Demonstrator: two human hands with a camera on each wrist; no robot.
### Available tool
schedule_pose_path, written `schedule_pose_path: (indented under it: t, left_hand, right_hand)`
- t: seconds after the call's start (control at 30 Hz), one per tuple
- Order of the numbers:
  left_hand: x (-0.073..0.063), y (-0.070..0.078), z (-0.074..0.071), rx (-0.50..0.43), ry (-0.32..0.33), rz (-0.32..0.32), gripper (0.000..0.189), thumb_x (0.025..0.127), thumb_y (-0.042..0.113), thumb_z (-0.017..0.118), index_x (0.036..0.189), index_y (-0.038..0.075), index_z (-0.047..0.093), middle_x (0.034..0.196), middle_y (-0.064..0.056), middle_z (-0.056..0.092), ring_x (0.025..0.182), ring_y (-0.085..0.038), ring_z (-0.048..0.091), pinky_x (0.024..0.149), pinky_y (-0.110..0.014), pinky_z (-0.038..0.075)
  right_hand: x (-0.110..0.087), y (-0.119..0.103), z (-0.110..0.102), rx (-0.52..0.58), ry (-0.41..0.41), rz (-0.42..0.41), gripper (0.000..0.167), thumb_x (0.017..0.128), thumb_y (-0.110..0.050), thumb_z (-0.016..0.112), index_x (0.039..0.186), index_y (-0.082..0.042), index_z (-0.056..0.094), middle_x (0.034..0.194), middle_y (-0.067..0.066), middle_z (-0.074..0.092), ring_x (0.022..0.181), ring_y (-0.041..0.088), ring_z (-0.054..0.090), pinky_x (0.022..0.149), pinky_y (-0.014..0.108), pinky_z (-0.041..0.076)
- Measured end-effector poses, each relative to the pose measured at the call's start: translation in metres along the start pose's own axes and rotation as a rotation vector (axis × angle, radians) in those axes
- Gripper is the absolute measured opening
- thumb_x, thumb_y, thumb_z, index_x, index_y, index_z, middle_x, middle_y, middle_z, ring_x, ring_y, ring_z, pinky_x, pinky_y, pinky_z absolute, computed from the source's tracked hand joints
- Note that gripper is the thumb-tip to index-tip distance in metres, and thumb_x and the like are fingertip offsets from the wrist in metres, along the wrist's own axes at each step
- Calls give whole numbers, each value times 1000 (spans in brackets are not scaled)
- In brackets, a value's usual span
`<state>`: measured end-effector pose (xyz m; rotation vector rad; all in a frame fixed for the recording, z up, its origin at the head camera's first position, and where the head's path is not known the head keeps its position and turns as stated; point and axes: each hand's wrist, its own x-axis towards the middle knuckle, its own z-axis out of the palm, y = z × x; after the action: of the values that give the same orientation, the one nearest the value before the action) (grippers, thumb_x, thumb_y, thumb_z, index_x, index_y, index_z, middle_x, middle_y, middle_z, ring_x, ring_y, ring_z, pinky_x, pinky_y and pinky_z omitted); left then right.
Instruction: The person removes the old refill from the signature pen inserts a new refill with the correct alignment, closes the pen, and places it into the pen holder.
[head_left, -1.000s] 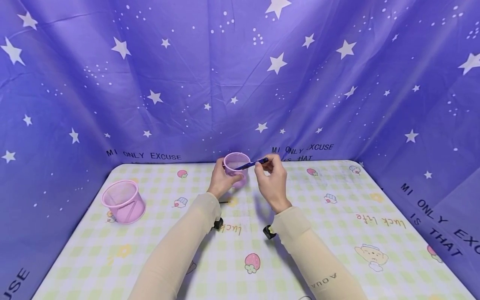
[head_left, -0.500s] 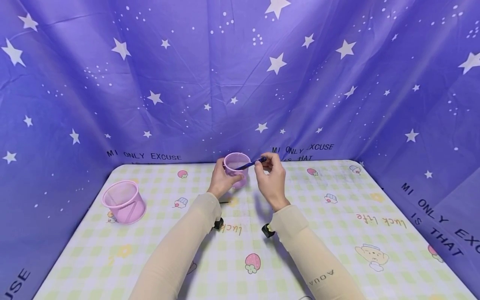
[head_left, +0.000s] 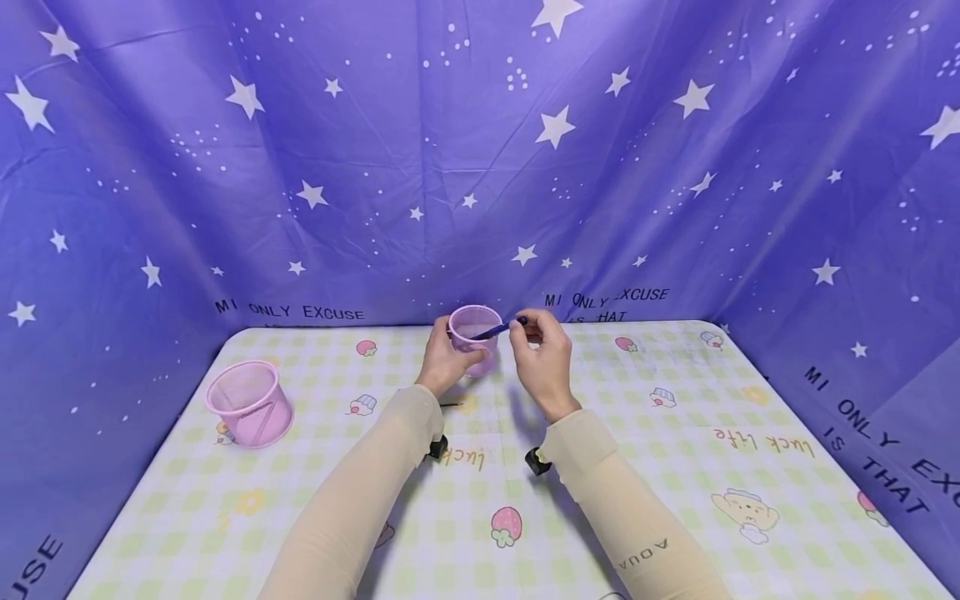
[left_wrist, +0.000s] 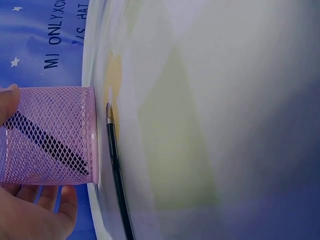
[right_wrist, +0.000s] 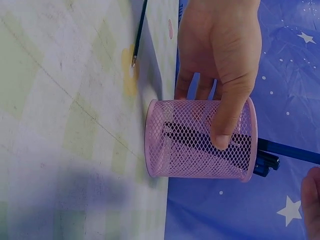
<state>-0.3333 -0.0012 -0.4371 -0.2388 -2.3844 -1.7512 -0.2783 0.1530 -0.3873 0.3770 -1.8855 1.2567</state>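
My left hand grips a pink mesh pen cup near the table's far edge, thumb across the near side. A dark blue pen slants over the cup's rim, its lower end inside. The pen's upper end is pinched by my right hand. In the right wrist view, the dark capped ends of other pens stick out of the cup beside this blue pen. A thin dark pen refill with a metal tip lies on the cloth beside the cup's base.
A wider pink mesh basket stands at the table's left. The table wears a checked cloth printed with strawberries and cupcakes. A purple star-patterned curtain hangs close behind the far edge and along both sides.
The pen has slid slightly down and left into the cup, with less of it showing by my right hand. My left hand and the cup stay in place.
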Motion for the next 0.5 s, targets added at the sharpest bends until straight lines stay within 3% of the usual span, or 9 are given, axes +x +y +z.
schedule_pose_path:
  t: [0.5]
  left_hand:
    - [1,-1,1,16,1,7,77,65,12,85,128,0,42,125,-18,52,115,-27,51,101,-36,39]
  right_hand:
    - [0,3,4,-27,-28,-7,8,84,-2,66,91,0,67,80,9,62,69,18,60,65,23,51]
